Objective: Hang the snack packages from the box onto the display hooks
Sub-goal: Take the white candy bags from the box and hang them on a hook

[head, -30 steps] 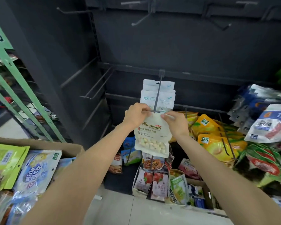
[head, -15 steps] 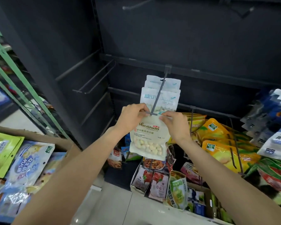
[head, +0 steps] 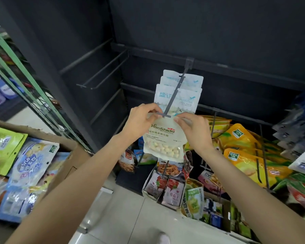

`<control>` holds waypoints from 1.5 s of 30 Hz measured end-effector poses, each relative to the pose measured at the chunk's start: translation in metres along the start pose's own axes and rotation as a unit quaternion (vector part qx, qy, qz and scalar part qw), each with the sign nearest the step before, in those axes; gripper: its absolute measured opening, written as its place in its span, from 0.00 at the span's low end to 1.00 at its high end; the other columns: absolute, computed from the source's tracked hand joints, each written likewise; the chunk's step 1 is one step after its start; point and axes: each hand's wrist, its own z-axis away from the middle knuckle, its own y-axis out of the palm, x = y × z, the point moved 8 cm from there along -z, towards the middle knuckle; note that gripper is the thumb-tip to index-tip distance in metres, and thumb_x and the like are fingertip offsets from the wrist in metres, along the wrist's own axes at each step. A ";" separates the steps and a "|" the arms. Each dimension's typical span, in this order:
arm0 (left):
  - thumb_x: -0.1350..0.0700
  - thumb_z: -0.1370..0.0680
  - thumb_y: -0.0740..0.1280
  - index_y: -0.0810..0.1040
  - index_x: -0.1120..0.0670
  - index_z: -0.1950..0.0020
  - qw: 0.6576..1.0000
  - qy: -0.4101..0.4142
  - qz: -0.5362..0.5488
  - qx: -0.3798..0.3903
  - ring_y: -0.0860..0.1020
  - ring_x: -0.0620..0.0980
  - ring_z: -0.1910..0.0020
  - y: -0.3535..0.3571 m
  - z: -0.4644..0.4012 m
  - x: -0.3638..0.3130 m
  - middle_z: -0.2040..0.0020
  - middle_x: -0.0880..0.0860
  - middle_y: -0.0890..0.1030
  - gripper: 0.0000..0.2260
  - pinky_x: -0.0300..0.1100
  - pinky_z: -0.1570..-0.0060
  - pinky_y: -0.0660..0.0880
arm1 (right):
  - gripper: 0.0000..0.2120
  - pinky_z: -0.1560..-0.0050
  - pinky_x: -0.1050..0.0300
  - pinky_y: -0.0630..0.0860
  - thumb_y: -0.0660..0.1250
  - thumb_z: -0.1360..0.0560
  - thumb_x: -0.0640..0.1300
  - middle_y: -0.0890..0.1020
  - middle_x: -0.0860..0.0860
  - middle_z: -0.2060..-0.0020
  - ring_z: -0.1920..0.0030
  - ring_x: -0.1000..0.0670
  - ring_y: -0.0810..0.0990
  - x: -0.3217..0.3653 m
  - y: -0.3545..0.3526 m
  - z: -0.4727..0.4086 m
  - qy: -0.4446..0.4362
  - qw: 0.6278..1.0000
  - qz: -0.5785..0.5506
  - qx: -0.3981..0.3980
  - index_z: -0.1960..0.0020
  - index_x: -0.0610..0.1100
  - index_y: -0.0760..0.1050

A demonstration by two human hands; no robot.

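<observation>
Both hands' grip (top edge): marshmallow pouch point(head: 163, 138)

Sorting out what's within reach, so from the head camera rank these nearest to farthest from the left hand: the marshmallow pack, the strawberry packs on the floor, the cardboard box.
1. Marshmallow pack: held by the left hand at the hook.
2. Strawberry packs: below, slightly right.
3. Cardboard box: lower left, by the floor.
</observation>
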 end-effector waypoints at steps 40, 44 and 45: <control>0.56 0.22 0.64 0.76 0.51 0.43 0.988 -0.065 -0.143 -0.009 0.76 0.50 0.46 -0.008 -0.090 0.001 0.45 0.49 0.78 0.09 0.49 0.43 0.68 | 0.12 0.46 0.53 0.75 0.61 0.23 0.36 0.78 0.44 0.46 0.44 0.46 0.76 0.023 -0.026 -0.086 0.017 0.995 0.081 -0.062 0.42 0.41 0.78; 0.58 0.23 0.64 0.76 0.53 0.45 0.994 -0.054 -0.089 -0.026 0.78 0.49 0.51 -0.041 -0.065 0.001 0.51 0.50 0.80 0.07 0.51 0.48 0.75 | 0.12 0.49 0.56 0.73 0.60 0.22 0.37 0.78 0.46 0.50 0.49 0.48 0.77 0.079 -0.019 -0.080 -0.071 0.994 0.077 -0.031 0.44 0.42 0.79; 0.58 0.22 0.64 0.77 0.54 0.45 0.995 -0.059 -0.078 -0.033 0.79 0.49 0.53 -0.052 -0.055 0.005 0.53 0.50 0.80 0.07 0.50 0.50 0.76 | 0.11 0.49 0.55 0.74 0.60 0.22 0.37 0.78 0.47 0.51 0.50 0.49 0.77 0.096 -0.010 -0.078 -0.094 0.992 0.080 -0.004 0.45 0.43 0.79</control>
